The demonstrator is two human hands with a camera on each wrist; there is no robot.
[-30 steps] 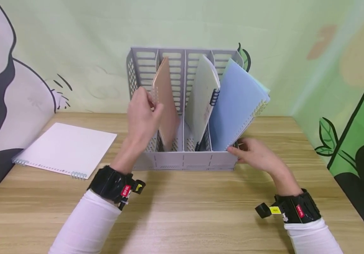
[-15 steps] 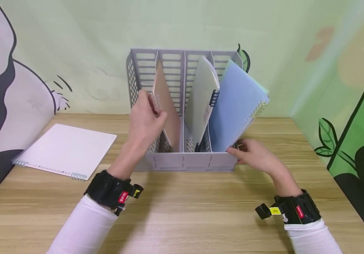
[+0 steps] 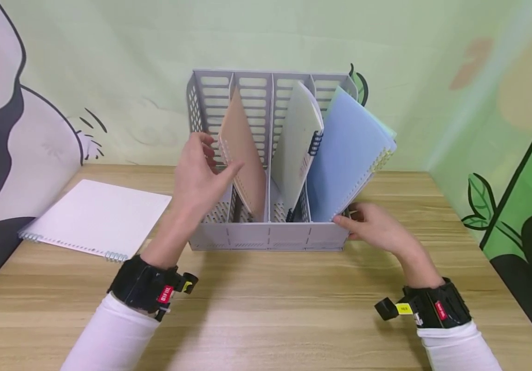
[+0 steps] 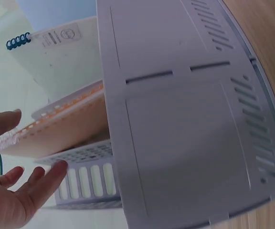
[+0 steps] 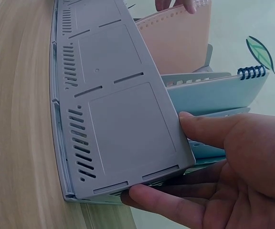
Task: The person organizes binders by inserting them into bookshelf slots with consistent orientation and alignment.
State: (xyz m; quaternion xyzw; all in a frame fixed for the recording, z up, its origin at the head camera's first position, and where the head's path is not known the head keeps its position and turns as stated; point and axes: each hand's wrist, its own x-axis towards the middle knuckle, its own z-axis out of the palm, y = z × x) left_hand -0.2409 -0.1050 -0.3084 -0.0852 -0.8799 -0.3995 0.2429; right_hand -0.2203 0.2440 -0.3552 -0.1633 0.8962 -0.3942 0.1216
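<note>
A grey four-slot file rack (image 3: 247,237) stands on the table. My left hand (image 3: 194,178) is at its left side, thumb and fingers spread apart around the bound edge of a tan spiral notebook (image 3: 244,154). That notebook leans left in the second slot from the left, and the left wrist view shows gaps between the fingers and its cover (image 4: 75,124). At the rack's front right corner, my right hand (image 3: 379,226) grips the rack, thumb on the front edge and fingers along the side. A pale grey-green notebook (image 3: 294,144) and blue notebooks (image 3: 342,149) fill the slots further right.
To the left on the wooden table (image 3: 284,319) lies a white spiral notebook (image 3: 101,214), its rings facing front. A printed cloth backdrop (image 3: 145,77) rises close behind the rack.
The tan notebook has settled lower into its slot, its lower end shifting right. My left hand has let go of it, spread its fingers and drawn slightly left. The right hand keeps its place.
</note>
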